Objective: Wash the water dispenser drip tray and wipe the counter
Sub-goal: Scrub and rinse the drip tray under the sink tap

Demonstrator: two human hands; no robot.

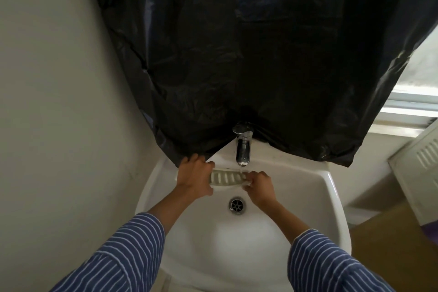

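A white slotted drip tray (226,178) is held over the white sink (320,185), just under the chrome tap (243,147). A thin stream of water falls from the spout onto the tray's right end. My left hand (195,179) grips the tray's left end, thumb below and fingers above. My right hand (259,186) holds the tray's right end with curled fingers. Both sleeves are blue with white stripes.
A black plastic sheet (260,54) hangs on the wall behind the tap and drapes onto the sink's back rim. The drain (237,205) lies below the tray. A plain wall stands at the left, a window (412,104) and a white vented panel (424,173) at the right.
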